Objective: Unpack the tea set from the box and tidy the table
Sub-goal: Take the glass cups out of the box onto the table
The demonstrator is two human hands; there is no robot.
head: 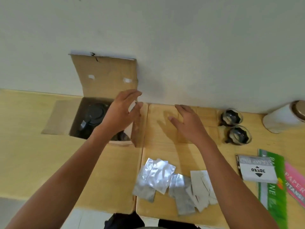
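From the head camera: one open brown cardboard box (92,103) stands on the pale wooden table (33,146), one black-lidded glass teapot (94,114) inside. Two glass cups (231,116) sit right. White stamp-pad box (257,170) reads "JOYKO". Left hand (121,111) and right hand (186,123) hover, fingers spread, holding nothing.

By my left hand (121,111), a brown box (105,76) with a black teapot (94,114); below my right (186,123), silver packets (153,177); farther right, green (274,192) and pink paper packs (295,184)
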